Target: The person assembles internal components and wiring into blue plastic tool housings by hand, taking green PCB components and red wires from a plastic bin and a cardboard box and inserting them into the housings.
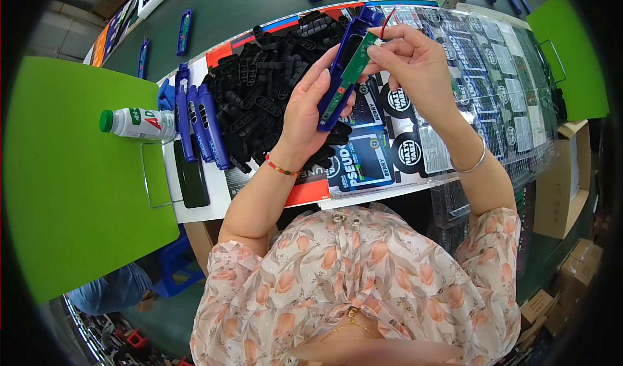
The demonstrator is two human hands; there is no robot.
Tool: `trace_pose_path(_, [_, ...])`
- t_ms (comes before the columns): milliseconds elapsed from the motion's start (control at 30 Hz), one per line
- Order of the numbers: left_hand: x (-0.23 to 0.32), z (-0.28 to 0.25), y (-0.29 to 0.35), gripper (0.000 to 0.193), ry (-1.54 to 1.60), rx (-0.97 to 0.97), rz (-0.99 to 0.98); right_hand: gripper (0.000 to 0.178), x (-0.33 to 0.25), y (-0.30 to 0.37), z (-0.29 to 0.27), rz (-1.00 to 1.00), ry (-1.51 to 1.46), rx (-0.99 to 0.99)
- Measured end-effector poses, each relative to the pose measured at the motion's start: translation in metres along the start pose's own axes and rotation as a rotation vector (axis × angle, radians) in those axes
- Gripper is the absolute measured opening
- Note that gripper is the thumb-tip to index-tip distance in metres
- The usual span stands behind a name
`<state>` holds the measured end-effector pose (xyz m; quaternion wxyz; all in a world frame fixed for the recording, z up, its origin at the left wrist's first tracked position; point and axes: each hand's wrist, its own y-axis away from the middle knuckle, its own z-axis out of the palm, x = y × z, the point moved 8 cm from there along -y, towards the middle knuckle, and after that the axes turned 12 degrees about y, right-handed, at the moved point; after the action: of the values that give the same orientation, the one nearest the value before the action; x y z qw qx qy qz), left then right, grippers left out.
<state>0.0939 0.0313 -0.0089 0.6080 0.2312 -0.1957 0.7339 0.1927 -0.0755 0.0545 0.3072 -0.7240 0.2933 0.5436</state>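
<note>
My left hand point(306, 106) is closed around a long blue plastic housing point(328, 119), held tilted above the table. A narrow green circuit board point(355, 66) lies along the housing's open side. At the board's upper end my right hand point(418, 64) is closed, thumb and forefinger pinching beside a small white connector point(379, 42). A thin red wire point(388, 22) sticks up there; its hidden part runs behind the fingers. Beneath and left of my hands spreads a heap of small black slotted plastic pieces point(256, 97).
Several blue housings point(209, 129) lie left of the heap, near a white bottle point(146, 124) and a black phone point(193, 181). Green panels stand left point(78, 171) and right point(571, 54). Plastic-covered printed sheets point(477, 100) cover the right side. More housings point(185, 32) rest on the far dark-green surface.
</note>
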Motion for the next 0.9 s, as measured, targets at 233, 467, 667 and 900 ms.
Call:
trace_pose_path(233, [0.0, -0.002, 0.001, 0.051, -0.337, 0.027, 0.074, 0.027, 0.007, 0.002, 0.0, -0.041, 0.076, 0.05])
trace_pose_path(467, [0.003, -0.004, 0.004, 0.048, -0.392, 0.091, 0.109, 0.043, 0.002, 0.003, 0.009, -0.185, 0.328, 0.056])
trace_pose_path(667, [0.065, 0.004, -0.009, 0.046, -0.501, 0.166, 0.251, 0.049, -0.015, -0.008, 0.007, -0.294, 0.513, 0.203])
trace_pose_path(900, [0.18, -0.073, -0.091, 0.041, -0.735, 0.376, 0.372, 0.005, 0.028, -0.004, 0.056, -0.38, 0.732, -0.165])
